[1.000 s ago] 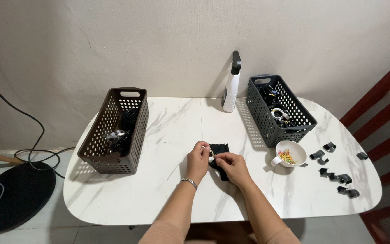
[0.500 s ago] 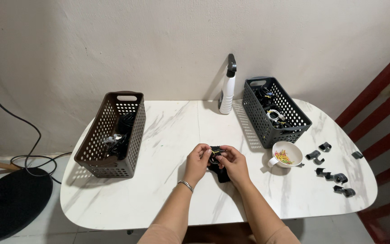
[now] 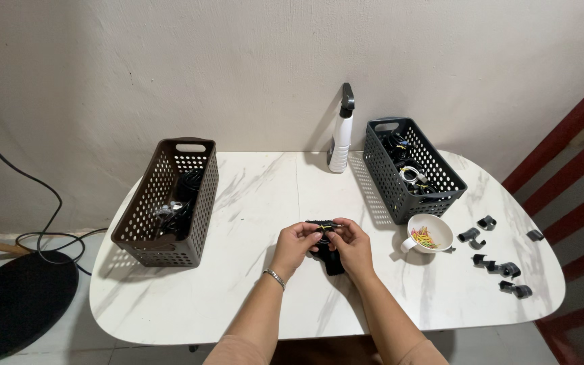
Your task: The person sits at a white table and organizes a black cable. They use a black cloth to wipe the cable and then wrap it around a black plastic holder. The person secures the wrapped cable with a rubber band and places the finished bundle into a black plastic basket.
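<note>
Head view: left hand (image 3: 297,243) and right hand (image 3: 351,245) pinch a black cable bundle (image 3: 328,243) near the table's (image 3: 251,196) front edge, fingers closed, stretching a rubber band that might snap off.

White marble table (image 3: 265,196), two baskets (image 3: 167,202), cup (image 3: 428,232)

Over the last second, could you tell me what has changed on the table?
Both hands, left hand and right hand, drew closer together over the black bundle and now pinch a thin band across its top. The brown basket, grey basket, spray bottle, cup and black clips did not move.
</note>
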